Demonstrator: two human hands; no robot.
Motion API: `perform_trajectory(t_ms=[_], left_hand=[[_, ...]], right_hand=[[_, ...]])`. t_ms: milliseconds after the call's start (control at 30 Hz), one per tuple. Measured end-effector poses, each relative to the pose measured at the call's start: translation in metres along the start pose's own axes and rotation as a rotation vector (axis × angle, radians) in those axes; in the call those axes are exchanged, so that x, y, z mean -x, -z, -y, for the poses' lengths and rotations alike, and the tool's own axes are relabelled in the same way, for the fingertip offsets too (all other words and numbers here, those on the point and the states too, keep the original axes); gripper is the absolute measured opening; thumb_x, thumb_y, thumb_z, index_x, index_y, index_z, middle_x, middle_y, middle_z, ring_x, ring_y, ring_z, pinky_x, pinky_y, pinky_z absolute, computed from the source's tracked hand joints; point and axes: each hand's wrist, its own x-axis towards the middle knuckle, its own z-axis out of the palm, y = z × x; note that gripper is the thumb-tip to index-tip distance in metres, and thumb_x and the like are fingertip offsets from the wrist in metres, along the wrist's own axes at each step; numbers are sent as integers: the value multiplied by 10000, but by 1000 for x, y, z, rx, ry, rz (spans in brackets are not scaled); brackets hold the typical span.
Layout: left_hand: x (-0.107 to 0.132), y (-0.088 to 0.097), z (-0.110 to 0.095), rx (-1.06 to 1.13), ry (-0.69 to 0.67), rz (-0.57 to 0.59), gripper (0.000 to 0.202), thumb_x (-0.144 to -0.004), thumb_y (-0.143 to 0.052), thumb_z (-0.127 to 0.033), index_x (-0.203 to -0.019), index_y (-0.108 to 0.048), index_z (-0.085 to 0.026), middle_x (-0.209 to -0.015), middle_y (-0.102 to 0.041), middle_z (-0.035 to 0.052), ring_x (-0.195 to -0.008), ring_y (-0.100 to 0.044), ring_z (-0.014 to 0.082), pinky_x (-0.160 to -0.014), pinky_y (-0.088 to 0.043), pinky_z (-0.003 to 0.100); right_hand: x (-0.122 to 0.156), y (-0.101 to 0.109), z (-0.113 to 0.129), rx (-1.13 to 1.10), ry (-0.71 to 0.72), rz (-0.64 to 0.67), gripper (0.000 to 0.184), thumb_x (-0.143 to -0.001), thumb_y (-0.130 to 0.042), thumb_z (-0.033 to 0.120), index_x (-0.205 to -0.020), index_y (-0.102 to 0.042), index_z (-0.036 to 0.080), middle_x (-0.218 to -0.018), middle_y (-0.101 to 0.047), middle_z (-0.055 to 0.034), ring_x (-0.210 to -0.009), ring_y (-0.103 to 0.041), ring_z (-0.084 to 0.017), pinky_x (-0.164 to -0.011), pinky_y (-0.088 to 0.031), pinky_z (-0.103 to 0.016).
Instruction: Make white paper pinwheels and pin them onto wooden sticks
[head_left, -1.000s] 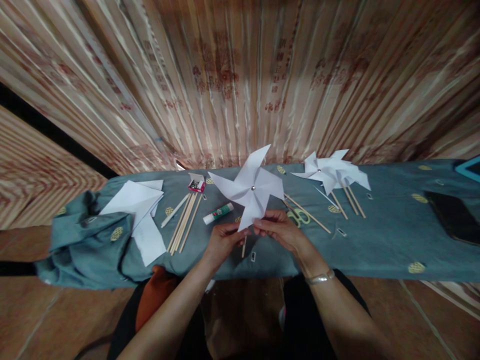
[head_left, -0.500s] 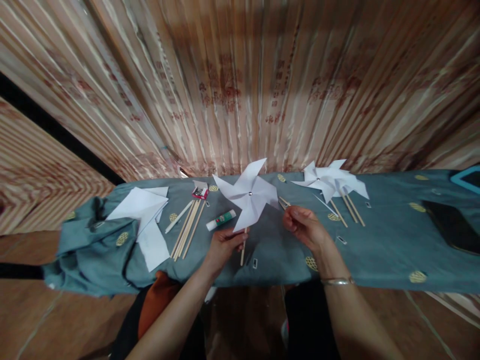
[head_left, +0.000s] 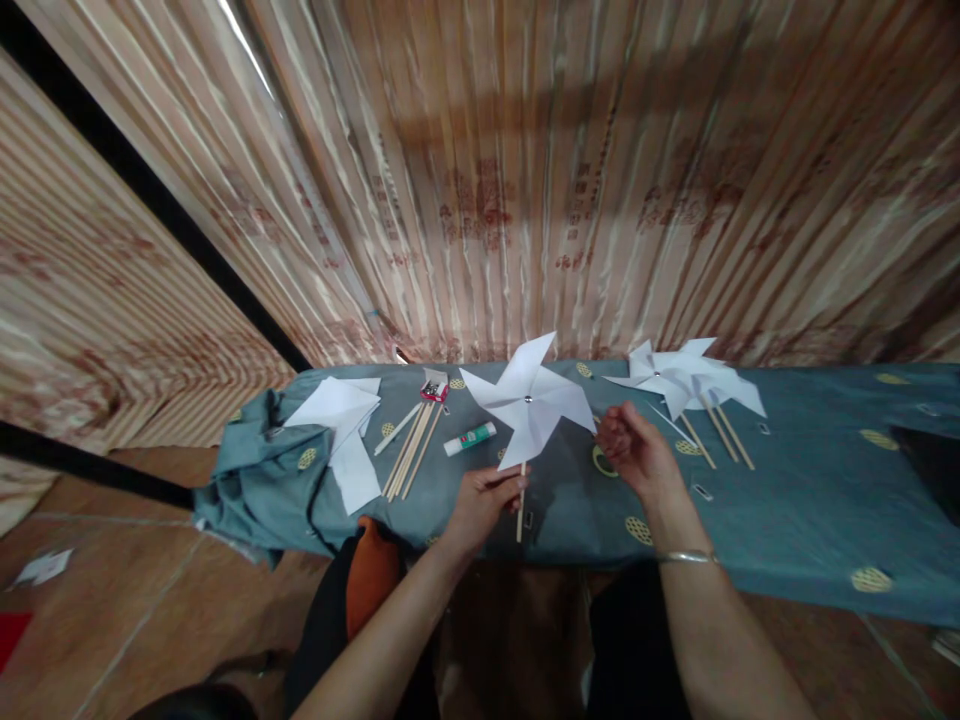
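A white paper pinwheel (head_left: 529,400) on a thin wooden stick stands upright above the table, a metal pin at its centre. My left hand (head_left: 484,496) is closed round the stick just below the paper. My right hand (head_left: 637,452) hovers to the right of the pinwheel, fingers loosely curled and apart, its tips close to the right blade, holding nothing. Below it lies a pair of scissors (head_left: 600,462) on the cloth.
A teal cloth (head_left: 787,490) covers the long table. On it lie finished pinwheels (head_left: 686,378) at right, a glue stick (head_left: 469,438), several wooden sticks (head_left: 412,450), a small pin box (head_left: 434,385) and white paper sheets (head_left: 341,415) at left. A striped curtain hangs behind.
My right hand has let go of the pinwheel and moved to its right. The left hand keeps the stick. The view has swung, shifting the table rightward in the frame.
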Motion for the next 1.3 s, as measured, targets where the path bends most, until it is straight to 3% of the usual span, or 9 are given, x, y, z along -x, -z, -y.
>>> perform_trajectory(t_ms=[133,267,367,600,900,1100,1300], left_hand=[[17,3,0,-39,-7,-19,405,-477,-869,-453,-745,-802,-157,-518,-592,-3,-485,-438,84,-517,-363,240],[30,9,6,-105,-60,-15,380,-506,-861,-470,-743,-806,-180,-711,-705,54,-681,-577,168,-648,-446,276],[35,10,15,-159,-74,7,380,-568,-829,-496,-754,-805,-166,-741,-715,72,-748,-605,202,-720,-464,303],[31,4,34,-67,-1,-11,390,-553,-849,-476,-797,-807,-175,-736,-716,54,-682,-574,161,-691,-460,288],[30,3,28,131,140,-20,423,-479,-903,-382,-849,-806,-200,-719,-709,25,-614,-551,93,-661,-435,231],[30,7,31,85,71,3,383,-560,-855,-355,-905,-801,-198,-759,-721,32,-649,-550,108,-675,-426,234],[27,8,31,45,23,14,373,-591,-836,-381,-921,-800,-210,-905,-752,64,-802,-616,162,-764,-447,252]], right_hand=[[-2,7,2,19,80,-40,360,-566,-855,509,-664,-665,219,-511,-547,54,-420,-458,-79,-382,-392,-215],[3,3,0,74,71,-41,362,-585,-846,498,-813,-734,240,-781,-737,-13,-644,-648,-139,-550,-505,-245],[11,-5,-4,117,9,9,392,-579,-831,546,-826,-764,249,-899,-769,-46,-777,-688,-190,-647,-532,-286],[18,-14,-5,164,-95,58,358,-526,-870,499,-768,-785,248,-724,-765,-17,-603,-647,-163,-570,-498,-277],[14,-14,-7,161,-105,4,391,-462,-911,466,-725,-785,205,-646,-749,-6,-539,-612,-122,-515,-462,-226],[12,-11,-9,173,-100,-3,381,-457,-915,464,-714,-777,219,-665,-753,-14,-559,-630,-148,-547,-490,-261],[16,-11,-7,189,-110,30,374,-483,-916,453,-737,-775,216,-673,-747,-12,-590,-638,-131,-567,-507,-239]])
